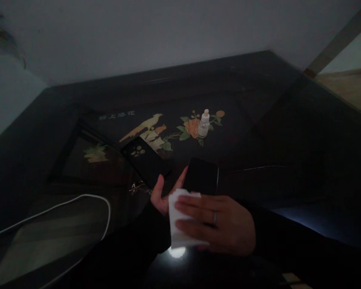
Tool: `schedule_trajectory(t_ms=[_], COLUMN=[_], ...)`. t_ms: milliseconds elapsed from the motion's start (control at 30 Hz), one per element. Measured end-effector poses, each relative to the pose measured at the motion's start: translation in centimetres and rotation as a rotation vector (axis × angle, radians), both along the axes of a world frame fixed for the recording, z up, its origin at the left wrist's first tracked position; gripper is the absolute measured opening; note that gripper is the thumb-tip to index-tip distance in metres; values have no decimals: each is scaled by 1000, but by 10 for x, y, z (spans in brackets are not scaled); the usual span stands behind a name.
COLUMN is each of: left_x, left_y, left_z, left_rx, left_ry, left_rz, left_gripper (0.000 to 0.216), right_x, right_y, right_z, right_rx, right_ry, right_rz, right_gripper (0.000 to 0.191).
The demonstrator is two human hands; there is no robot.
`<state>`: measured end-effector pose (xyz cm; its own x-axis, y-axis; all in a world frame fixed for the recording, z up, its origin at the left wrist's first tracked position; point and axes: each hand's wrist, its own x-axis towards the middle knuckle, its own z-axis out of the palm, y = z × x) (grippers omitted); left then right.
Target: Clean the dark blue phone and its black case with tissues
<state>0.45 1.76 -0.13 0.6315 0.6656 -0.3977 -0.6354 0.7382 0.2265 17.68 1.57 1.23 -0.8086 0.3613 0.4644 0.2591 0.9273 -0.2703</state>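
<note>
A dark smartphone point(202, 175) is held at the front of the table by my left hand point(161, 197), whose thumb stands up beside it while the other fingers reach under its left edge. My right hand point(225, 224), with a ring on one finger, presses a white tissue point(180, 224) flat over the phone's near part. The tissue hides that end of the phone and some of the left hand. Just beyond my left hand lies a black phone case point(147, 160) with camera cutouts. A small chain point(138, 187) rests by its lower edge.
A small dropper bottle point(203, 124) stands upright on the dark glossy table point(243, 92), over an inlaid flower and bird picture. A white cable point(63, 202) curves across the left front. The wall point(153, 36) borders the table's back.
</note>
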Motion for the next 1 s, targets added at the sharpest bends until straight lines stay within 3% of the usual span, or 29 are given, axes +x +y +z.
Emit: schedule_trajectory(t_ms=[100,200,300,467,533,633,700,767,900,1000], left_x=[-1,4,4,-5,-6,-4,-2,-1,-1,0], left_y=[0,1,1,4,5,4,3,2,2,3], left_z=[-1,-3,-4,-4,-3,-1,1,0,-2,-4], left_rx=[-5,5,13,12,13,21,32,44,-13,-10], left_ry=[-42,-49,-19,-28,-72,-105,-75,-41,-130,-227], left_rz=[29,96,32,-34,-34,54,37,-3,83,32], left_gripper=[74,79,78,72,70,75,78,76,69,70], right_x=[0,11,17,2,0,8,15,18,5,-4], right_y=[0,19,27,1,-2,12,25,30,10,-4], right_z=[1,-3,-6,1,2,-2,-5,-6,1,6], right_rx=[9,-13,-16,34,46,28,26,41,58,100], right_ry=[27,2,-9,13,16,-17,-42,-43,-2,61], right_rz=[60,-181,-346,35,97,-76,-275,-352,-48,122], right_gripper=[36,33,33,37,38,34,33,32,36,38])
